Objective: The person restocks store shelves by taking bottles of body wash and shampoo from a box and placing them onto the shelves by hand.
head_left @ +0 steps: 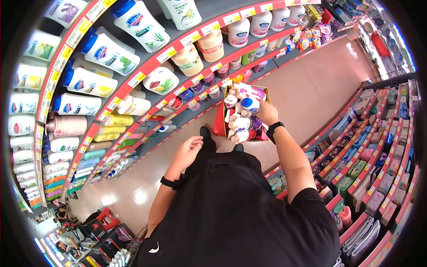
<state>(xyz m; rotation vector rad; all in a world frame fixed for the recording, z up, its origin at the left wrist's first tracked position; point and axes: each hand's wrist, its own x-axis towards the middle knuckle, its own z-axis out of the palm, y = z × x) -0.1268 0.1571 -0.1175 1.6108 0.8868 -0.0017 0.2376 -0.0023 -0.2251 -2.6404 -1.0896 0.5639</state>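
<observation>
My right hand point(268, 113), with a dark band on its wrist, reaches into an open cardboard box point(267, 94) on the floor. Its fingers are closed on a white bottle with a blue cap point(250, 104); part of the grip is hidden behind the hand. Around that bottle lie several white bottles point(240, 123), some with purple or red labels. My left hand point(189, 153) hovers near my left thigh, fingers loosely bent and apart from any object. It holds nothing.
Curved shelves point(153, 58) with lotion and body-wash bottles rise on the left and ahead. To the right stands a lower shelf unit point(364, 147) of folded towels and small packs. A tiled floor point(311, 80) runs between them. A red basket point(106, 219) is behind at lower left.
</observation>
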